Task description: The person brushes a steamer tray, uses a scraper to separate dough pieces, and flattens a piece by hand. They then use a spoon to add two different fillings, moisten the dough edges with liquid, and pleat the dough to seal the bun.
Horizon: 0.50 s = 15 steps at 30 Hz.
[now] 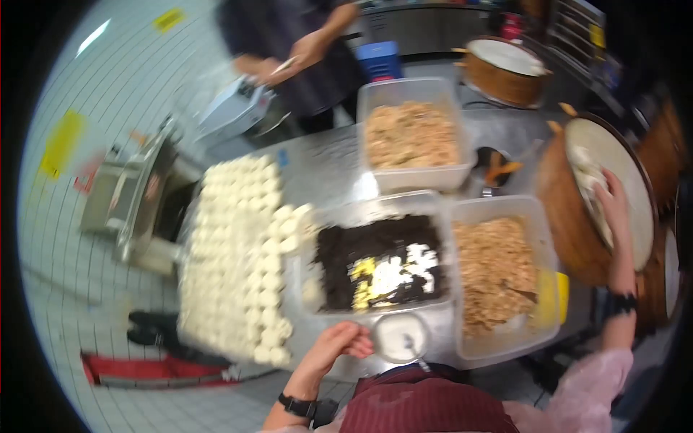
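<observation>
My left hand (pixel 338 348) hovers at the table's front edge, fingers loosely bent and slightly apart, nothing visible in it. Just right of it stands a small round bowl (pixel 401 338) of white contents with a spoon in it. Far to the right, my right hand (pixel 613 206) reaches over a round wooden steamer (pixel 559 209) with a pale lining. Its fingers are closed at a white dough bun (pixel 588 173), in a short row of buns along the steamer's left side; blur hides the exact grip.
A tub (pixel 375 206) of dark filling stands in the middle, tubs of light filling (pixel 494 274) and pinkish filling (pixel 411 137) beside and behind it. Rows of white dough pieces (pixel 231 252) cover the left. Another steamer (pixel 505 72) and a person (pixel 289 58) are behind the table.
</observation>
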Available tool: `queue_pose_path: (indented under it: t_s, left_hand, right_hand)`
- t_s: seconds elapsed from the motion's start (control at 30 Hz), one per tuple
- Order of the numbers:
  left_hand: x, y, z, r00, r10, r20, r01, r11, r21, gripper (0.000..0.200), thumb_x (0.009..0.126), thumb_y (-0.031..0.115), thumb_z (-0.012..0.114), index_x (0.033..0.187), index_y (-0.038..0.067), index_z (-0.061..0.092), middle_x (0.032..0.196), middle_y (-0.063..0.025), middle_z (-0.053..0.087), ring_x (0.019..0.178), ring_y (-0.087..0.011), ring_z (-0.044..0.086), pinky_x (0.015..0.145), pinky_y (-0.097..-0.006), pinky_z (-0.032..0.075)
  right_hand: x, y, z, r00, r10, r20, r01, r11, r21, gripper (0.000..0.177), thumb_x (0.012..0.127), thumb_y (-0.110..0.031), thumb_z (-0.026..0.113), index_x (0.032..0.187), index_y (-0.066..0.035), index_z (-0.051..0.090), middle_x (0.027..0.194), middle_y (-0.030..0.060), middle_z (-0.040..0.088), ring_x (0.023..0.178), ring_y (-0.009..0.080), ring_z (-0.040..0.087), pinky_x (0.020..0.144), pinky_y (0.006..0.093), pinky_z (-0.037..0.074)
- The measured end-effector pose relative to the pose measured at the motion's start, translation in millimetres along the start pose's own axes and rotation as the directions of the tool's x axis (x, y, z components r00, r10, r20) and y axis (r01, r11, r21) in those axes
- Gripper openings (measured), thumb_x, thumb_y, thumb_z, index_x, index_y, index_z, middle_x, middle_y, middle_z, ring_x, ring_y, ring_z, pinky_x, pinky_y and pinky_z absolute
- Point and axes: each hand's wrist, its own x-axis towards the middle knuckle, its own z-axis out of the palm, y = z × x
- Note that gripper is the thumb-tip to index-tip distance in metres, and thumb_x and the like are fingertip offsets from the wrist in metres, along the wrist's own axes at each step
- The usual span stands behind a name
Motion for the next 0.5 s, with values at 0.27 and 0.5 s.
queue_pose_path:
  t_s: [0.27,0.5]
  left_hand:
    - [5.5,-50.8,-141.9,0.689,0.423,-0.588,-0.120,0.867,0.484,0.018,0.086,0.015,0.057,0.097,0.001,0.060,0.082,-0.0102,0.064,0.070,-0.0154,0.061,0.065,-0.0282,0.049]
    - [76.3,-12.8,-162.8,0.650,0.719,-0.244,-0.204,0.475,0.856,0.035,0.082,0.024,0.061,0.104,-0.004,0.059,0.099,-0.0207,0.061,0.089,-0.0325,0.060,0.078,-0.0386,0.048]
  right_hand:
    - [-101.5,-166.4,-7.1,0.969,-0.052,0.240,-0.047,0.920,0.390,0.035,0.090,-0.016,0.055,0.123,-0.003,0.052,0.117,0.0074,0.055,0.110,0.0154,0.050,0.095,0.0270,0.037]
    - [-192.8,-342.6,52.2,0.850,-0.314,0.424,0.012,0.816,0.578,0.030,0.083,-0.010,0.061,0.112,-0.003,0.059,0.101,0.0063,0.059,0.094,0.0142,0.056,0.084,0.0272,0.044]
